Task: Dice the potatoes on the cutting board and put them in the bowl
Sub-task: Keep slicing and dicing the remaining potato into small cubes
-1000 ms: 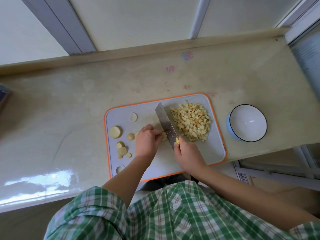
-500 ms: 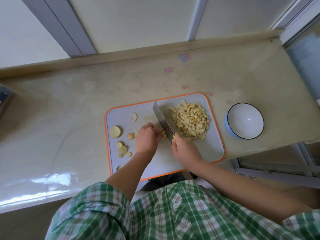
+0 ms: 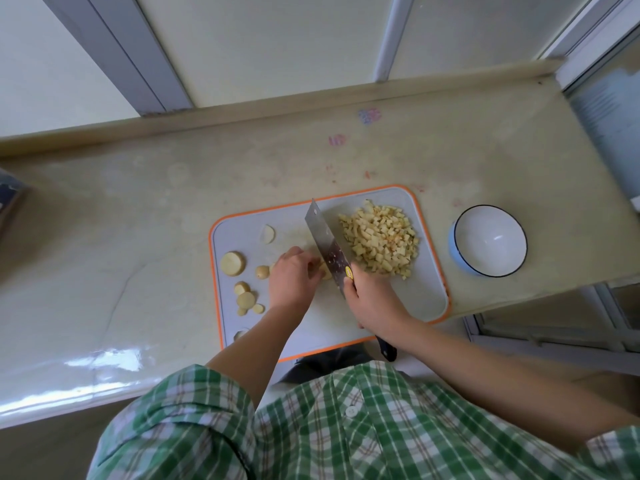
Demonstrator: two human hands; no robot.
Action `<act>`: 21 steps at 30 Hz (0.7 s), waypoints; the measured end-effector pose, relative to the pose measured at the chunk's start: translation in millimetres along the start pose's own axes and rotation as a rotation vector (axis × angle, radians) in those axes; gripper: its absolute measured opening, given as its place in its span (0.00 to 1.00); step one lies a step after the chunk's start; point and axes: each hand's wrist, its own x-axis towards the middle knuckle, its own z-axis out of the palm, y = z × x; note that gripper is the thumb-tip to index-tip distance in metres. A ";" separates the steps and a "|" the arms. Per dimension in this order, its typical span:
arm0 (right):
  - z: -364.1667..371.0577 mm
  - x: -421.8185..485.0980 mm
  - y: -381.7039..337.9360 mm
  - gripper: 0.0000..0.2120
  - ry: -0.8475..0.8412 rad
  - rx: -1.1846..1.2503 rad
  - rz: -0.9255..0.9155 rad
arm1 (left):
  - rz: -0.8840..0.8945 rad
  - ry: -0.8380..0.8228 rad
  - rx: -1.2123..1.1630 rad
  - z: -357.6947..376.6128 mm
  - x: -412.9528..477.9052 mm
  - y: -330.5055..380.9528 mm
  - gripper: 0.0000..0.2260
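The orange-rimmed cutting board (image 3: 424, 299) lies on a pale countertop (image 3: 138, 220) and serves as the reference for all positions. On the board's left part sit uncut potato rounds: one large round (image 3: 233, 262) near the left rim, a cluster of smaller rounds (image 3: 246, 299) nearer the person, a small potato end (image 3: 262, 271) just right of the large round, and a thin slice (image 3: 267, 233) toward the far rim. At the board's middle, the left hand (image 3: 292, 282) rests knuckles up, fingers curled together and pressing down on a potato piece (image 3: 326, 271), which shows only partly at the fingertips. Touching that piece on its right is the cleaver (image 3: 327, 244), blade running diagonally from the far rim toward the person. The right hand (image 3: 374, 299) is clamped round the cleaver's handle, forefinger against the blade base; the black handle end (image 3: 388, 348) protrudes past the near rim. On the board's right part lies the heap of diced potato (image 3: 381, 237). Off the board, just beyond its right rim, stands the white bowl (image 3: 490, 244) with a blue outer wall.
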 end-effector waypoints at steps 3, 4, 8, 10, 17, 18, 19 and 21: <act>7.6 1.7 1.0 0.07 -0.001 -0.054 0.006 | -0.015 0.013 -0.007 0.6 0.0 1.9 0.07; 9.7 2.6 0.9 0.06 -0.002 -0.066 0.007 | -0.017 0.015 -0.013 1.1 0.1 2.1 0.06; 17.6 4.7 -0.6 0.05 -0.007 -0.095 0.007 | -0.018 0.016 -0.022 3.0 1.4 1.3 0.04; 21.0 4.3 -0.4 0.06 -0.006 -0.090 0.014 | -0.022 0.010 -0.031 3.2 2.2 0.6 0.04; 18.8 15.6 -2.3 0.10 0.051 -0.034 -0.005 | -0.007 0.000 -0.032 1.8 1.5 0.7 0.03; 17.4 16.2 -1.5 0.09 0.053 -0.021 -0.007 | -0.003 0.001 -0.033 1.6 1.1 -0.1 0.03; 16.2 16.7 0.5 0.09 0.055 -0.008 -0.007 | 0.000 0.002 -0.037 1.6 1.3 -1.3 0.03; 13.1 16.2 4.1 0.09 0.062 0.035 0.004 | 0.011 -0.001 -0.046 1.3 0.6 -2.9 0.04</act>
